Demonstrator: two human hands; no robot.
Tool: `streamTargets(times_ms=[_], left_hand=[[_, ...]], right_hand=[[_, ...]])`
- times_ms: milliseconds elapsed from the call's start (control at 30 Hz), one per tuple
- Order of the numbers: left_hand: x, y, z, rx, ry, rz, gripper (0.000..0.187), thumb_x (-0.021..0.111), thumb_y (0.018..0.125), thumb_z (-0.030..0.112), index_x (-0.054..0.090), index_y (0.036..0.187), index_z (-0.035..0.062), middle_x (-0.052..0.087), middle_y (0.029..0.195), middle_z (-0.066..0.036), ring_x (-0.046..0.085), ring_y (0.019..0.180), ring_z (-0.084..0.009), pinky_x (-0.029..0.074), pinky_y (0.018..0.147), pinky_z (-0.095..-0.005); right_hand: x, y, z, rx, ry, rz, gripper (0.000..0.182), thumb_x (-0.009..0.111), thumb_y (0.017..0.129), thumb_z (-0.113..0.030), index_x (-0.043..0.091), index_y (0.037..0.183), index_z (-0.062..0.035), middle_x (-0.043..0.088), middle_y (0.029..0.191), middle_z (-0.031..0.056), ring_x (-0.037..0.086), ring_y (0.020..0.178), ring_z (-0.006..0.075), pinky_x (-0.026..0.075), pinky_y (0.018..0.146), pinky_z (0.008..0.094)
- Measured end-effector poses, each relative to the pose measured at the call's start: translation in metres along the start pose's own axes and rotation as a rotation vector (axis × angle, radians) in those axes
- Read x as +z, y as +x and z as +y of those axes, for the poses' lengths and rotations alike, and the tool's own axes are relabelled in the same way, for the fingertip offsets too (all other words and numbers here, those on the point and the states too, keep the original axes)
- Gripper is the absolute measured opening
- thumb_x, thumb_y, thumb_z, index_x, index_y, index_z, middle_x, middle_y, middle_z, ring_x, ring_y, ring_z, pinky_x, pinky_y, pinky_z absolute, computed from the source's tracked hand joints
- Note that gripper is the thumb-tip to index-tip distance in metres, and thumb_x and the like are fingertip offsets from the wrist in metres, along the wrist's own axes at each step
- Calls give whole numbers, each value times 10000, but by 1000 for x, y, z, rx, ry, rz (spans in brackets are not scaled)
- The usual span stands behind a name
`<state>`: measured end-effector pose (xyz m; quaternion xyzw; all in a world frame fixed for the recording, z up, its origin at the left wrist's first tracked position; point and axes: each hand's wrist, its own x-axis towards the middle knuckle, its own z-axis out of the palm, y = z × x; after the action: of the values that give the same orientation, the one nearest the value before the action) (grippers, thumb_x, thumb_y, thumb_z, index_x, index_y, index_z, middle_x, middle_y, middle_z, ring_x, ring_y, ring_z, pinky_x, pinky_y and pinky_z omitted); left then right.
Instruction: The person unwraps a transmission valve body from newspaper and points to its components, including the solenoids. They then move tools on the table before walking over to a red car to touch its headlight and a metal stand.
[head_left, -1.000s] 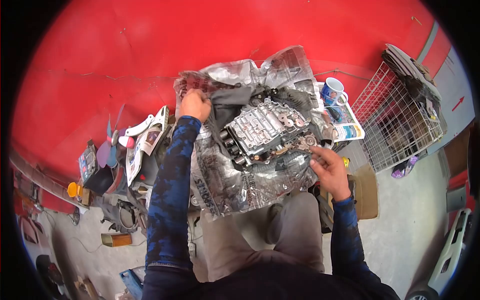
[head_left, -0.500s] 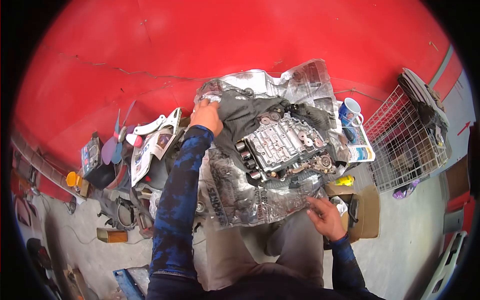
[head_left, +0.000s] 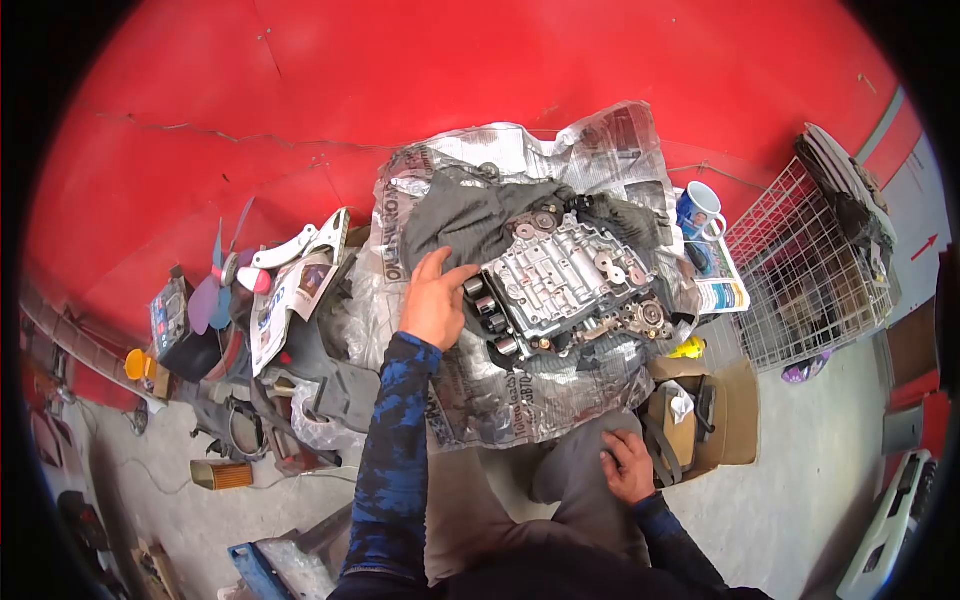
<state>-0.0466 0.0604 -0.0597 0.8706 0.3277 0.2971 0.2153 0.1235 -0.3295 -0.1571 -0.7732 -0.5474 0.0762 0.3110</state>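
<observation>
A silver metal valve body point(head_left: 565, 280) with cylindrical solenoids along its left edge lies on a dark grey cloth point(head_left: 455, 215). Under the cloth are printed newspaper sheets point(head_left: 510, 400). My left hand point(head_left: 435, 300) is open just left of the solenoids, thumb and fingers apart, its index fingertip close to the upper solenoid; whether it touches is unclear. My right hand point(head_left: 627, 468) rests over my right thigh, below the newspaper's front edge, fingers slightly bent and apart, with nothing in it.
A mug point(head_left: 702, 212) stands on papers at the right, beside a wire basket point(head_left: 810, 280). An open cardboard box point(head_left: 738, 415) is below. At left are a fan point(head_left: 212, 290), a battery point(head_left: 175, 320) and black plastic parts. A red wall rises behind.
My left hand has moved down and right from the cloth's upper left corner to beside the solenoids. My right hand has drawn back from the newspaper's edge to over my thigh.
</observation>
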Motion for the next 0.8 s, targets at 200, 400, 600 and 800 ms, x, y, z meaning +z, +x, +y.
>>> streamTargets(times_ms=[200,400,600,800], left_hand=[[5,-21,-1,19,-63,69,464,590,834,-63,700,1239,134,480,1470,-227,453,1354,-427,373,1144,-457],[17,-34,-2,20,36,11,464,595,829,-59,691,1245,120,452,1493,-240,418,1384,-443,351,1158,-476],[19,-51,15,-39,-147,176,459,658,830,-18,654,1277,88,461,1489,-226,404,1403,-436,345,1159,-472],[23,-89,33,18,-70,229,417,714,801,14,673,1211,77,478,1473,-216,400,1408,-441,338,1160,-488]], right_hand=[[6,3,5,-27,-8,25,363,695,864,-152,661,1216,-73,623,1169,152,613,1046,372,503,898,436],[10,6,6,-14,-22,11,362,689,881,-193,659,1221,-73,616,1171,164,605,1062,380,496,911,444],[8,2,8,19,-42,23,365,691,876,-202,664,1217,-73,617,1168,157,607,1064,371,497,911,440],[11,-1,5,15,-46,32,364,688,876,-208,669,1215,-77,618,1167,147,608,1064,367,500,908,436]])
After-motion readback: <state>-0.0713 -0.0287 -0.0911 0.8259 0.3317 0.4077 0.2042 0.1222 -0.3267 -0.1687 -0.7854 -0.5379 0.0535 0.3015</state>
